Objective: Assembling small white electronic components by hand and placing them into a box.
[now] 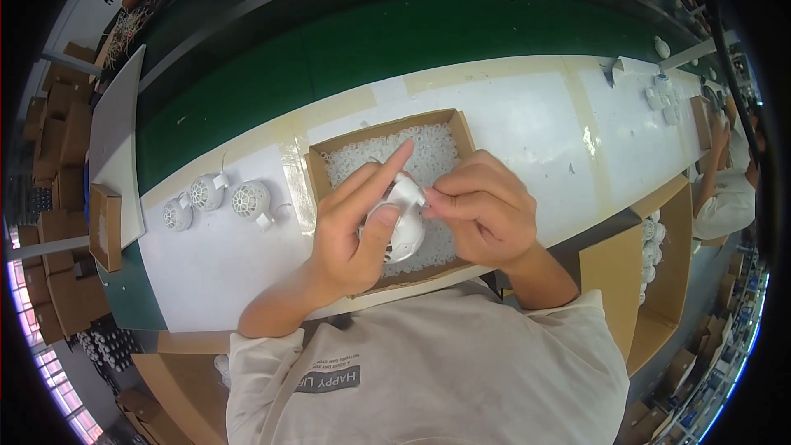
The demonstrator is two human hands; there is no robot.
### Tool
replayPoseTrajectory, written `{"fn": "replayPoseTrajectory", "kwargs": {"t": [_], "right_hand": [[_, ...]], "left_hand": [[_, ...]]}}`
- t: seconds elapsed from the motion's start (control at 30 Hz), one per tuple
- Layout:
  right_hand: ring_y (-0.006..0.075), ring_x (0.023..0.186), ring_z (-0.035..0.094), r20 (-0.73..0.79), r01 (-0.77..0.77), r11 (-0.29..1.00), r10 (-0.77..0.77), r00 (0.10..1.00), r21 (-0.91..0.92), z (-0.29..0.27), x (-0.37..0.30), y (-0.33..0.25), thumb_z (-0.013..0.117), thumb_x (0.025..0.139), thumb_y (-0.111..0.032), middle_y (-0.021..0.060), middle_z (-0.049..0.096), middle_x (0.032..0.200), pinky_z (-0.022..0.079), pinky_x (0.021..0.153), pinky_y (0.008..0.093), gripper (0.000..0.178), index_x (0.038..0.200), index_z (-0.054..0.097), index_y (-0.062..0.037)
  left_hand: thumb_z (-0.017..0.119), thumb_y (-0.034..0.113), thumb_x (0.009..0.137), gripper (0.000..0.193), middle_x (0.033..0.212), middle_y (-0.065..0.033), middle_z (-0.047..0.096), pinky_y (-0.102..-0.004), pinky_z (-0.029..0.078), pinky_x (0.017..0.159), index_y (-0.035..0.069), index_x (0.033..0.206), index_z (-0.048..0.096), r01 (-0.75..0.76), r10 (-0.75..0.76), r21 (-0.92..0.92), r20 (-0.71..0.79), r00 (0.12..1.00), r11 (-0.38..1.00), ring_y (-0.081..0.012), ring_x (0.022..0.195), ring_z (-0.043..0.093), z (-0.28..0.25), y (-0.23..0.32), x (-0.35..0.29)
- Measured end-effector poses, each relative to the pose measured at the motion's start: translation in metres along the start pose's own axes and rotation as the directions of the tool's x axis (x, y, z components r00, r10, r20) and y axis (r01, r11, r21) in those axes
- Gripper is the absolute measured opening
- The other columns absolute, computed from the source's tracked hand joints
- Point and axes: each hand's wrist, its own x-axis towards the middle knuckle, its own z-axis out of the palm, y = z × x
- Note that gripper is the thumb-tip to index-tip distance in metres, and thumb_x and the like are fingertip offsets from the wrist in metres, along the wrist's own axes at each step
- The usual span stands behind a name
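over the box (pixel 318 180) of clear parts (pixel 428 144), the white ball (pixel 405 239) is held up between both hands, off the surface (pixel 511 128). the left hand (pixel 334 239) is partly closed around it, thumb bent against the ball and index finger stretched out past the neck (pixel 408 193). the right hand (pixel 494 210) has thumb and index finger pinched together at the neck's right side; whether they grip a tiny piece or only the neck's edge, i cannot tell.

to do this well, i'd let the left hand do all the steadying, so the neck doesn't twist under the right fingertips. a light, square pinch should serve better than a hard one, as a slanted push could slip off the smooth-looking shell. working over the box seems sensible, though a small piece dropped there might be hard to find among the clear parts.
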Motion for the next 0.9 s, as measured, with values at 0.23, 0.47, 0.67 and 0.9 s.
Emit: {"fn": "replayPoseTrajectory", "kwargs": {"t": [0.23, 0.47, 0.67, 0.9], "right_hand": [[0.0231, 0.064, 0.057, 0.276, 0.226, 0.901, -0.126, 0.953, -0.369, -0.019, 0.018, 0.004, 0.075, 0.066, 0.009, 0.0084, 0.065, 0.075, 0.041, 0.056, 0.0306, 0.024, 0.087, 0.071, -0.0019], [0.0241, 0.067, 0.057, 0.157, -0.057, 0.995, 0.069, 0.985, -0.079, -0.001, 0.009, 0.001, 0.075, 0.070, 0.002, 0.0072, 0.065, 0.076, 0.044, 0.059, 0.0342, 0.019, 0.088, 0.070, -0.0013], [0.0280, 0.072, 0.058, 0.398, -0.227, 0.974, 0.213, 0.892, -0.012, 0.005, 0.007, -0.006, 0.075, 0.076, -0.004, 0.0087, 0.066, 0.077, 0.048, 0.064, 0.0378, 0.016, 0.091, 0.069, -0.0008], [0.0303, 0.078, 0.061, 0.773, -0.028, 0.934, 0.313, 0.552, -0.357, 0.017, -0.024, 0.023, 0.074, 0.077, -0.007, 0.0114, 0.067, 0.079, 0.051, 0.069, 0.0402, 0.012, 0.086, 0.068, -0.0025]], "left_hand": [[0.055, 0.013, 0.097, 0.046, 0.087, -0.0127, 0.057, -0.0318, 0.047, 0.065, -0.004, 0.140, 0.052, 0.144, -0.148, 0.161, 0.011, 0.989, 0.976, -0.0214, 0.070, 0.056, 0.011, 0.015, 0.005], [0.061, 0.013, 0.095, 0.046, 0.089, -0.0132, 0.058, -0.0324, 0.048, 0.067, 0.000, 0.139, 0.054, 0.119, -0.097, 0.160, -0.138, 0.986, 0.980, -0.0230, 0.072, 0.057, 0.006, 0.024, -0.004], [0.063, 0.009, 0.088, 0.044, 0.093, -0.0165, 0.061, -0.0328, 0.048, 0.079, -0.003, 0.131, 0.060, 0.357, -0.347, 0.366, -0.094, 0.933, 0.860, -0.0256, 0.082, 0.058, -0.076, 0.052, -0.058], [0.068, 0.016, 0.091, 0.043, 0.097, -0.0151, 0.068, -0.0377, 0.052, 0.070, 0.012, 0.133, 0.061, 0.846, -0.629, 0.505, -0.716, 0.301, -0.170, -0.0210, 0.077, 0.065, -0.169, 0.093, -0.280]]}}
